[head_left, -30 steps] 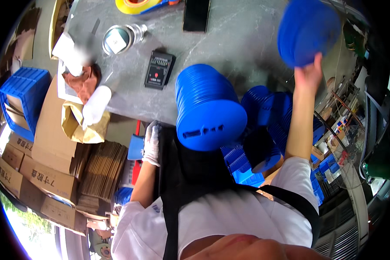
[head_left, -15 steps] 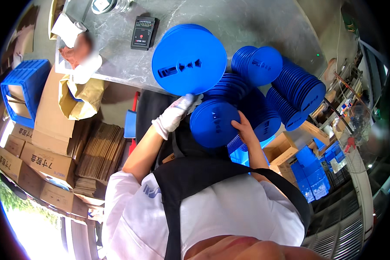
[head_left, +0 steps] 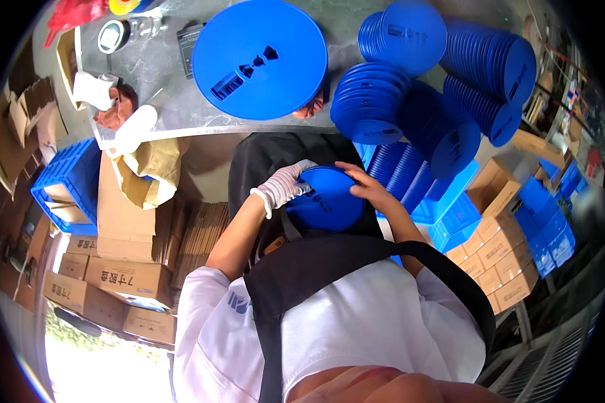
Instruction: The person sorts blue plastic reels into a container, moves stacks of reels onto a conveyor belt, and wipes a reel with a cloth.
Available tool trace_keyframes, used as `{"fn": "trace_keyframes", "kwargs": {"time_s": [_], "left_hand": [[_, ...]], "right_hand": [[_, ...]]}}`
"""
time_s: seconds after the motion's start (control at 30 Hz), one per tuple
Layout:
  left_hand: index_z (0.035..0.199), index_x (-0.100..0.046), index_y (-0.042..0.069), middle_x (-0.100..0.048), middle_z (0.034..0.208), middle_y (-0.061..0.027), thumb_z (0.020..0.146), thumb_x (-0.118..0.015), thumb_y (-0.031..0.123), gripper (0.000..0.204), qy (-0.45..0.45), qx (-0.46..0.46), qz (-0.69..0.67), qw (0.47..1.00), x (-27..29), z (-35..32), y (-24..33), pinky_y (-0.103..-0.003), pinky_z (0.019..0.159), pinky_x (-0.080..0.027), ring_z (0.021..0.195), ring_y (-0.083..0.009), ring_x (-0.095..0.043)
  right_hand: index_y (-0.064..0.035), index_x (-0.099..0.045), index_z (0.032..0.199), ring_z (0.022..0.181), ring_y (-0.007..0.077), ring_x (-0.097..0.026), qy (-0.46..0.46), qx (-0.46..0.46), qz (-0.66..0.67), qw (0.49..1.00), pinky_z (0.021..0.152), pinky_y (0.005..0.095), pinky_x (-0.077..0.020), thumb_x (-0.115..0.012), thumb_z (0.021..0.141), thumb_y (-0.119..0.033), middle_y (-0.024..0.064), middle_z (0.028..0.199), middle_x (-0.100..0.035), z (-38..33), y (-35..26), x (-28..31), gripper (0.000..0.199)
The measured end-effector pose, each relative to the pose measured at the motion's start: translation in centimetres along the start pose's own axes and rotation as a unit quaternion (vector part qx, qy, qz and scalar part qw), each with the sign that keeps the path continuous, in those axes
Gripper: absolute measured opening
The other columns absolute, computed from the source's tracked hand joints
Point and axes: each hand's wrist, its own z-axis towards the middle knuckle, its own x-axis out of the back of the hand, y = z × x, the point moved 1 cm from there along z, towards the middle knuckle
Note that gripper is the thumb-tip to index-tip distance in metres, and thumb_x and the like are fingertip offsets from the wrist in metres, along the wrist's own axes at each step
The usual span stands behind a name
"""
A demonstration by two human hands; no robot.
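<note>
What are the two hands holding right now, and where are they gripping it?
Both hold one small blue reel by its rim: the gloved left hand on its left edge, the bare right hand on its upper right edge.

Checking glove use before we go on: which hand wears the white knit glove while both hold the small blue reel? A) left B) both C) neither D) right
A: the left hand on the small blue reel is in a white knit glove, while the right hand on its other edge is bare.

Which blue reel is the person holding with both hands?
The small blue reel at the person's lap, gripped by the gloved left hand and bare right hand. The big reel and stacks lie untouched.
</note>
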Motion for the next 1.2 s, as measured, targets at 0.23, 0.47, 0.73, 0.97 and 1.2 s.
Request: {"fn": "trace_keyframes", "kwargs": {"time_s": [0.23,0.47,0.73,0.97,1.2], "left_hand": [[0.112,-0.058,0.003,-0.062,0.097,-0.004,0.064,-0.047,-0.014,0.052,0.008,-0.095,-0.119,0.988,0.9,-0.7,-4.2,-0.026,0.084,-0.044,0.093,-0.0138,-0.057],[0.101,-0.061,0.01,-0.056,0.097,-0.0119,0.06,-0.064,-0.006,0.043,0.051,-0.322,0.294,0.899,2.6,5.3,3.6,-0.039,0.076,-0.048,0.091,-0.0343,-0.055],[0.096,-0.059,0.008,-0.048,0.127,-0.0174,0.054,-0.065,-0.007,0.044,0.119,-0.384,0.465,0.789,0.5,12.4,7.8,-0.041,0.091,-0.045,0.114,-0.0395,-0.047],[0.084,-0.062,0.008,-0.043,0.134,-0.018,0.053,-0.067,0.002,0.032,0.273,-0.399,0.49,0.725,-0.7,13.2,8.5,-0.046,0.097,-0.04,0.12,-0.0429,-0.041],[0.09,-0.065,0.017,-0.015,0.149,-0.025,0.049,-0.076,0.004,0.044,0.262,-0.345,0.526,0.732,0.7,14.5,12.7,-0.052,0.107,-0.028,0.13,-0.0577,-0.016]], "right_hand": [[-0.0077,-0.043,0.128,0.124,0.0253,-0.04,0.526,0.076,0.393,0.75,0.107,0.043,-0.0264,-0.049,0.093,-0.042,0.0092,0.131,-0.046,0.9,13.4,7.4,0.049],[-0.0082,-0.042,0.13,0.119,0.0246,-0.046,0.549,0.159,0.42,0.705,0.099,0.0419,-0.0366,-0.062,0.088,-0.028,0.0087,0.128,-0.049,9.0,10.8,5.8,0.051],[-0.002,-0.053,0.117,0.096,0.017,-0.056,0.52,0.301,0.298,0.742,0.087,0.0295,-0.0434,-0.063,0.085,-0.006,0.008,0.109,-0.06,11.4,11.1,6.3,0.034],[-0.0019,-0.053,0.111,0.092,0.0136,-0.056,0.536,0.343,0.3,0.711,0.084,0.0272,-0.0439,-0.055,0.088,0.001,0.0067,0.104,-0.059,12.8,10.8,5.3,0.024],[-0.0052,-0.033,0.134,0.129,0.0312,-0.034,0.528,0.382,0.226,0.724,0.105,0.0442,-0.0329,-0.065,0.084,-0.017,0.0191,0.137,-0.034,13.6,11.7,5.4,0.06]]}}
